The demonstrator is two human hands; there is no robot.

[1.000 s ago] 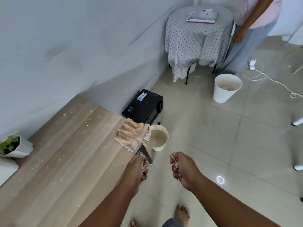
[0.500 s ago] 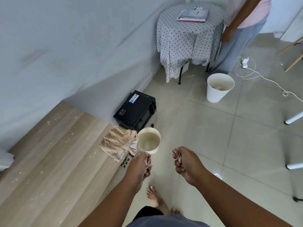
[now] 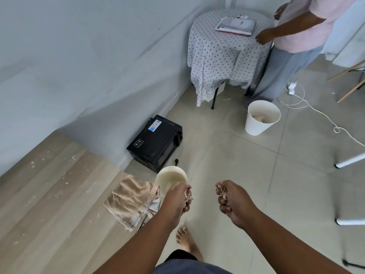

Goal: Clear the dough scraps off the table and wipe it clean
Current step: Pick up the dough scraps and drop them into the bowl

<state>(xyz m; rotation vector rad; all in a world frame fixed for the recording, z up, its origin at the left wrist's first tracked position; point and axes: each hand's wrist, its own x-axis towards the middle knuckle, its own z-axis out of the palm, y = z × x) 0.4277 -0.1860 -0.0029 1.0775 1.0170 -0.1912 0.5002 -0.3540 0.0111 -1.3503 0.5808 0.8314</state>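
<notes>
At far left: wooden table (image 3: 49,194), cut off by the left and bottom edges, dotted with pale dough scraps (image 3: 64,178) too small to count. Near its right edge: beige towel (image 3: 131,200), crumpled, one corner hanging over the side, something patterned half hidden beneath it. Just beyond the towel: cream bowl (image 3: 170,177), near rim covered by the left hand; whether on the table corner or the floor, cannot tell. Behind, against the wall: black appliance (image 3: 156,142) on the tiled floor, labels unreadable. Centre foreground: left hand (image 3: 176,200), fingers curled round a small clump of dough, bits showing between the fingers. Beside it, apart: right hand (image 3: 231,202), fingers closed round more dough, mostly concealed in the fist. Below the hands: one bare foot (image 3: 185,241), partly masked by dark clothing. Upper centre right: round table with dotted cloth (image 3: 223,54), legs mostly hidden, papers on top. Right of that: white bin (image 3: 261,117), pale lump inside, indistinct. Upper right: second person (image 3: 296,36), cropped by the frame, one hand at the cloth's edge. Far right: white cable (image 3: 320,113), wooden and white furniture legs, all cut off.
</notes>
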